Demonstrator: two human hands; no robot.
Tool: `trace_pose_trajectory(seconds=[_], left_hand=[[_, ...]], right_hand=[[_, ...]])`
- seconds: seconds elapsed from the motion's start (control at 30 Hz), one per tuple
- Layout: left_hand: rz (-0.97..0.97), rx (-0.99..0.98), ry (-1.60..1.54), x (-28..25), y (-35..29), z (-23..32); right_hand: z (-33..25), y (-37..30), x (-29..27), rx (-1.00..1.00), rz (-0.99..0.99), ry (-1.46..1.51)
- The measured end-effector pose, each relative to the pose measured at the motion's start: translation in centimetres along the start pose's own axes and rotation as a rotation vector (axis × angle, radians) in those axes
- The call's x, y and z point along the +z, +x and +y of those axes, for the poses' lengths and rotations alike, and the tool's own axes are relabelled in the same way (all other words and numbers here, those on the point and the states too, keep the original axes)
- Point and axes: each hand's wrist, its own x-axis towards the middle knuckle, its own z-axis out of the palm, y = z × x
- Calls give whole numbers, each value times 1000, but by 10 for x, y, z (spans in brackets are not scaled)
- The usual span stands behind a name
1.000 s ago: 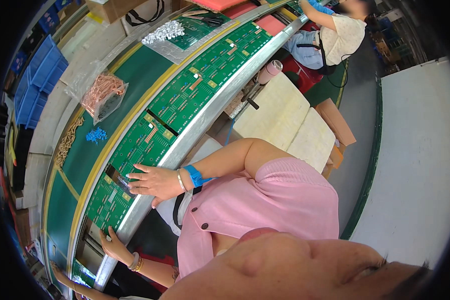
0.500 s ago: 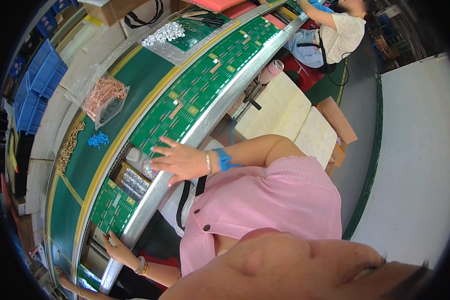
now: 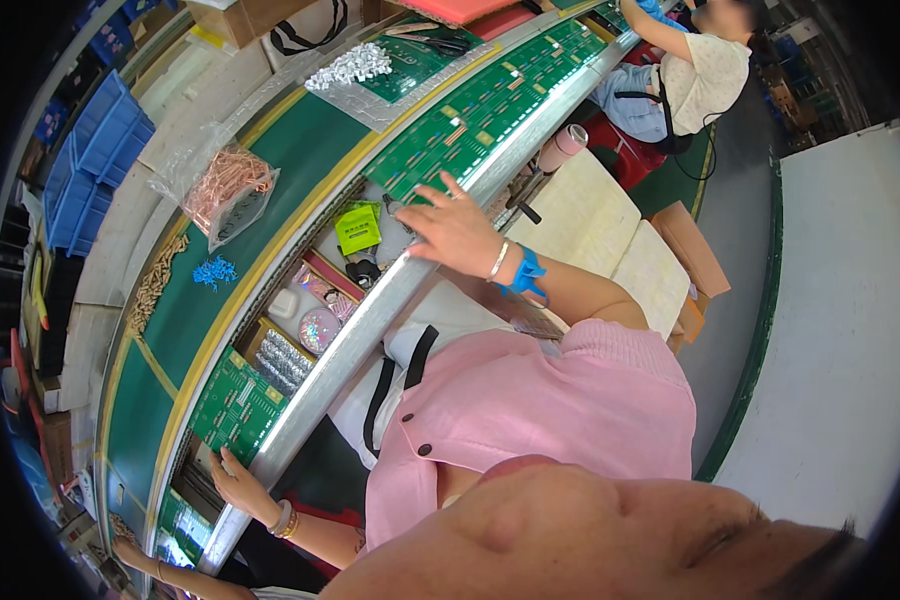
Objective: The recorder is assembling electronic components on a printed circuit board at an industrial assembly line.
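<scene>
Green board (image 3: 238,404) meets my faraway left hand (image 3: 240,488), fingers uncurled; my right hand (image 3: 457,228) (fingers splayed) touches a second board (image 3: 408,163).

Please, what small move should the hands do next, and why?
Perhaps the left hand should slide the rectangular green circuit board along the silver metal rail toward the right hand: the left is at its edge, and a gap separates it from the green boards ahead.

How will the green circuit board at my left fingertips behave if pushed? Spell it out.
The green circuit board is probably stiff: it lies flat with no visible sag. Pushed, it would likely slide rather than roll, lying flat alongside the metal rail.
</scene>
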Motion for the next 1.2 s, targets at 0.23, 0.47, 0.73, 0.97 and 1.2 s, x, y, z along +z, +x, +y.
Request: trace_pose_trajectory(seconds=[0.23,0.47,0.73,0.97,1.2], left_hand=[[30,-8,41,1,-4,5],[193,80,173,3,-2,28],[255,241,-52,9,-8,64],[95,304,-111,18,-14,94],[-88,334,-196,10,4,98]], right_hand=[[40,5,-2,161,18,-141],[41,23,4,132,65,-68],[-11,84,-13,-271,46,112],[-34,118,-8,-423,30,168],[-43,121,-4,-401,-37,245]])
